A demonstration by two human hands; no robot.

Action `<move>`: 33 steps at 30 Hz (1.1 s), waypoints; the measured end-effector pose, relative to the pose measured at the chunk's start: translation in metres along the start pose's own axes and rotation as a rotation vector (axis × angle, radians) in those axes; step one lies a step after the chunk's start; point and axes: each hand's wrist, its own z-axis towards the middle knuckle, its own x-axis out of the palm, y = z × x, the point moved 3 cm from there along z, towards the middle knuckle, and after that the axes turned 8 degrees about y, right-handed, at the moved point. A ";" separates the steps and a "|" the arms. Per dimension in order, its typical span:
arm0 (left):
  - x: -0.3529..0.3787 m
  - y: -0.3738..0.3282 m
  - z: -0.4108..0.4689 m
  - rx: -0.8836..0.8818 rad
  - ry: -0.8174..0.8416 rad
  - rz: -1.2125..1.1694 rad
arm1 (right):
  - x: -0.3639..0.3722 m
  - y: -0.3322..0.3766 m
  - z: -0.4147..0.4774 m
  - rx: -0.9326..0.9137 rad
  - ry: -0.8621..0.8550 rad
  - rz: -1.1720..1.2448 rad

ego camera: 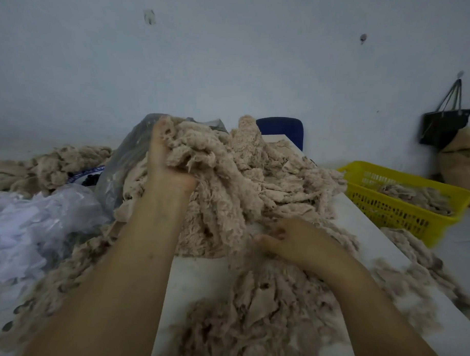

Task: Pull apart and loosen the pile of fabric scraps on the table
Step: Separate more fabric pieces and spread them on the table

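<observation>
Well, the pile of fabric scraps (255, 178) sat in the middle of the white table (198, 277), soft and beige and all fluffy. The left hand (168, 159) was up high at the top of the pile. Its fingers were wrapped tight round a clump (200, 147) of scraps — the clump was lifted, but it hung joined to the rest below. The right hand (298, 241) was low down at the near foot of the pile, on the scraps there. Its fingers were curled in, but I could not tell if they held any scraps or just lay on them.

More loose scraps (264, 312) lay spread on the table close to the person, under the right arm. A clear plastic bag (128, 158) stood at the left of the pile, touching it. A crumpled white plastic sheet (27, 224) lay further left. A yellow basket (387, 207) stood just beside the table on the right, with some scraps in it. A blue chair (281, 127) showed behind the pile — and a black bag (443, 126) hung on the wall far to the right.
</observation>
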 end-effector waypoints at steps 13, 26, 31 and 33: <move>0.004 0.073 -0.027 -0.380 0.155 0.175 | 0.018 0.006 0.010 -0.176 -0.007 1.052; -0.057 0.186 -0.057 -0.376 0.363 1.435 | 0.004 -0.104 0.030 0.355 -0.510 0.664; -0.096 0.182 -0.062 -0.114 0.464 2.016 | 0.034 -0.077 0.044 0.192 -0.193 0.029; -0.108 0.161 -0.054 -0.060 0.269 1.983 | 0.032 -0.065 0.047 0.051 -0.209 0.357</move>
